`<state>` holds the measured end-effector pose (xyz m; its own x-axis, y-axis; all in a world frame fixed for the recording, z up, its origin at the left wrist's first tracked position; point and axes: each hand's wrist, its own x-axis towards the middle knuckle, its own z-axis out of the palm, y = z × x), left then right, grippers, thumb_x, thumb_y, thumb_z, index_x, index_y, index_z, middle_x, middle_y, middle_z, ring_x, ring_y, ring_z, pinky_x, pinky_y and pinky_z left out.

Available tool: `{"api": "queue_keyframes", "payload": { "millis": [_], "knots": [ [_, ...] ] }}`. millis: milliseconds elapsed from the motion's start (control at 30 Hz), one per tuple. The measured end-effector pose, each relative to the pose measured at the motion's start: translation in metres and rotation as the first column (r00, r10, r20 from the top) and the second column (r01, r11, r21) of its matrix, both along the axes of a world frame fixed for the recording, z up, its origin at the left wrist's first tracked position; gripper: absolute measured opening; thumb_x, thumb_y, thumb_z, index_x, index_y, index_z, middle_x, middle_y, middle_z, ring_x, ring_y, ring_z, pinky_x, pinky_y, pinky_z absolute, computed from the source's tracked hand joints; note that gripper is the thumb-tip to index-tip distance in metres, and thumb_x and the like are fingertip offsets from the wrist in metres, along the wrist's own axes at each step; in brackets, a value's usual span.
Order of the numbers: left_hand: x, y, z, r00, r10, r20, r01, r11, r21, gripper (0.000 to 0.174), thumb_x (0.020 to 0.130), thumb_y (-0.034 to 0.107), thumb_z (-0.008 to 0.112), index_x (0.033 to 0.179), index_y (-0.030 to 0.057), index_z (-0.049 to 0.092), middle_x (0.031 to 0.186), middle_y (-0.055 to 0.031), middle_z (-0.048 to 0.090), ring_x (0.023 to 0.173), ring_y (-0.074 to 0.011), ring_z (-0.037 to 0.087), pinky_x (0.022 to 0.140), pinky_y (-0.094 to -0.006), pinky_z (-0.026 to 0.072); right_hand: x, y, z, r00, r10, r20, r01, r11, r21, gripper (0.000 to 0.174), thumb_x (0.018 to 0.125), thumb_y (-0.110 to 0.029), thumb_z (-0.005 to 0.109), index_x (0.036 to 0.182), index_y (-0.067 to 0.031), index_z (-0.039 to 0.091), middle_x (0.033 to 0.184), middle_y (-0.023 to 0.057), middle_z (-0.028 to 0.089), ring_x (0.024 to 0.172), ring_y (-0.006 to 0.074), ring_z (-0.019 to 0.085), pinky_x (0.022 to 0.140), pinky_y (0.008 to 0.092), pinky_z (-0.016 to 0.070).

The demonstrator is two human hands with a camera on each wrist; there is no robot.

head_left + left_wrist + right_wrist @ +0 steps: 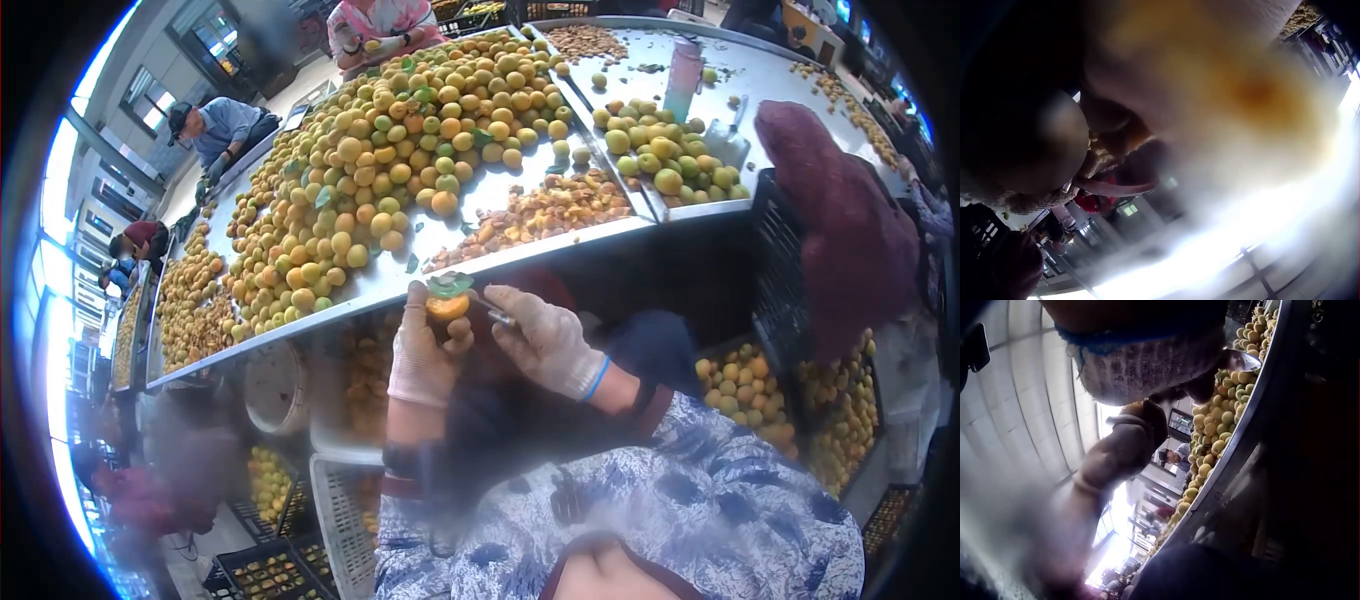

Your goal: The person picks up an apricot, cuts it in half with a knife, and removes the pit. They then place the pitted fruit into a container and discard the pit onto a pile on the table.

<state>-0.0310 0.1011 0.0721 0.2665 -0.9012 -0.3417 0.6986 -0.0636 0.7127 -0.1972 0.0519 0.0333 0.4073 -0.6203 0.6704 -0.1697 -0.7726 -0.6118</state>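
My gloved left hand [420, 358] grips an orange apricot [447, 307] just in front of the table edge. A green leaf [450, 285] overlaps the fruit's top in the head view. Close on its right, my gloved right hand [545, 345] holds a small metal tool [502, 318]. Its shiny rounded end [1242, 360] sticks out past the glove in the right wrist view; I cannot tell the tool's kind. The left wrist view is mostly dark and blurred. Beyond the hands lies a big heap of apricots [400, 170], with split orange pieces [550, 212] nearer the edge.
The metal table's raised rim [400, 300] runs past my hands. A divider separates off greenish apricots [665, 155] and a pink-green bottle [684, 80]. Below stand a white crate [340, 520], a bucket [275, 388] and fruit-filled crates [745, 390]. People work around the table.
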Motion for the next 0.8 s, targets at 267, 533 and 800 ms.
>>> {"api": "queue_keyframes", "payload": {
  "millis": [267, 533, 800],
  "knots": [
    [-0.021, 0.053, 0.017, 0.951, -0.259, 0.169, 0.298, 0.915, -0.271, 0.045, 0.098, 0.025, 0.051, 0.130, -0.0058, 0.045, 0.103, -0.0067, 0.057, 0.077, -0.0082, 0.052, 0.064, -0.0198, 0.0441, -0.054, 0.038, 0.048, 0.953, -0.141, -0.269, 0.050, 0.946, -0.319, 0.039, 0.080, -0.013, 0.067, 0.117, -0.0053, 0.057, 0.083, 0.0086, 0.059, 0.063, 0.0257, 0.060, 0.053, 0.0363, 0.0474],
    [-0.050, 0.065, 0.028, 0.875, -0.352, 0.331, 0.451, 0.841, -0.299, 0.048, 0.096, 0.035, 0.057, 0.124, -0.0025, 0.050, 0.103, -0.0037, 0.057, 0.087, -0.0107, 0.052, 0.071, -0.0229, 0.0432, -0.084, 0.059, 0.062, 0.941, -0.247, -0.231, 0.112, 0.871, -0.478, 0.036, 0.079, -0.022, 0.067, 0.109, -0.0053, 0.058, 0.075, 0.0057, 0.053, 0.063, 0.0239, 0.057, 0.052, 0.0358, 0.0435],
    [-0.094, 0.051, 0.045, 0.810, -0.382, 0.444, 0.564, 0.713, -0.416, 0.063, 0.086, 0.049, 0.065, 0.118, -0.0037, 0.052, 0.104, -0.0075, 0.058, 0.092, -0.0146, 0.052, 0.076, -0.0282, 0.0420, -0.109, 0.060, 0.060, 0.873, -0.394, -0.286, 0.246, 0.863, -0.440, 0.035, 0.078, -0.023, 0.067, 0.107, -0.0053, 0.058, 0.074, 0.0054, 0.052, 0.062, 0.0231, 0.056, 0.051, 0.0363, 0.0427]
  ]
}}
